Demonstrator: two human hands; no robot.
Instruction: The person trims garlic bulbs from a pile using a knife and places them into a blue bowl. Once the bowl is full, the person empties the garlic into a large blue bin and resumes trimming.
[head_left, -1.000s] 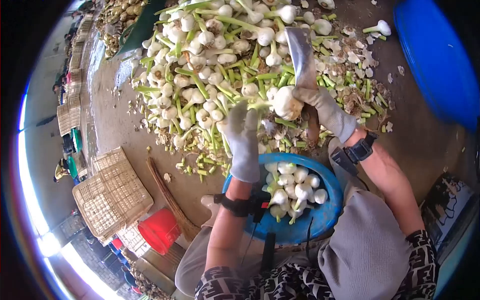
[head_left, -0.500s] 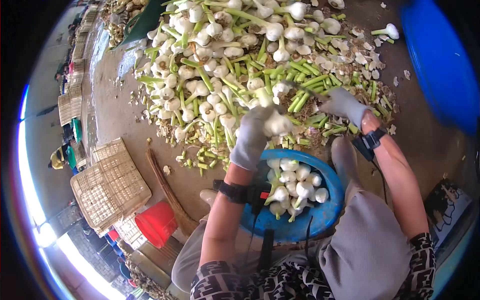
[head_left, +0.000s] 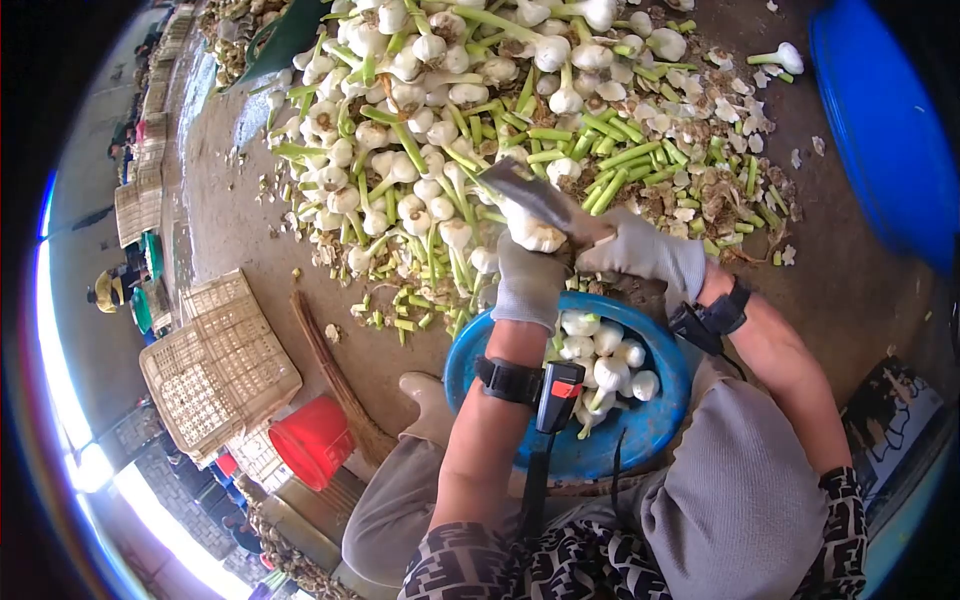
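Observation:
My left hand, in a grey glove, is closed around a white garlic bulb above the rim of a blue basin. In my gloved right hand is a knife with a wide dark blade, lying across the top of the bulb. Fingers of both hands are close together, and the handle is mostly covered by my right fingers. Trimmed garlic bulbs lie in the basin between my legs. Beyond my hands spreads a heap of garlic with green stems.
Cut stem pieces and papery peelings lie on the floor right of the heap. A large blue tub stands at far right. To the left are a plastic crate, a red bucket and a long brown strip.
My right hand has swung left with the knife, bringing the blade onto the garlic in my left hand. My left hand has moved slightly down and right; the bulb's long stem no longer shows.

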